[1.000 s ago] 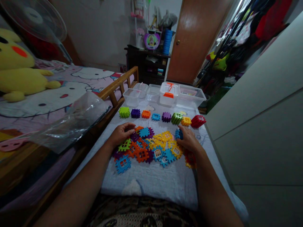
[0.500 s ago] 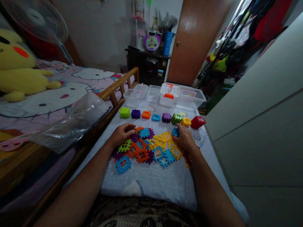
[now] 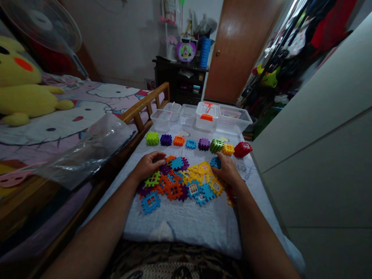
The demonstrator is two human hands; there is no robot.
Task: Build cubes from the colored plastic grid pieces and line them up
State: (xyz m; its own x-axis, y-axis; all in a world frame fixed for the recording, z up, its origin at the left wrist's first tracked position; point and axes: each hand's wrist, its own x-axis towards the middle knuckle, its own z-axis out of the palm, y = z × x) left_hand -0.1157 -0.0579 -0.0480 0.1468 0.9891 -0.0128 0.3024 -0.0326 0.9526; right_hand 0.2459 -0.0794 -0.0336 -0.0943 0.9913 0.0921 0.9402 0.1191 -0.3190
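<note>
A loose pile of notched plastic tiles in yellow, blue, orange, purple and green lies on the cloth-covered table (image 3: 186, 228). At the pile's left edge rests my left hand (image 3: 148, 166), its thumb and fingers apart and holding nothing. My right hand (image 3: 228, 167) is at the right edge, thumb and index finger spread beside a blue tile (image 3: 215, 162); no grip on it shows. Yellow tiles (image 3: 200, 169) lie left of this hand, and others are partly hidden under its wrist. A blue square tile (image 3: 150, 202) sits at the pile's near left.
Behind the pile runs a row of stacked tiles, from light green (image 3: 152, 138) to red (image 3: 243, 149). Clear plastic boxes (image 3: 234, 120) line the far edge, one with an orange clasp. A wooden bed rail (image 3: 145, 106) borders the left, a pale cabinet (image 3: 319, 155) the right.
</note>
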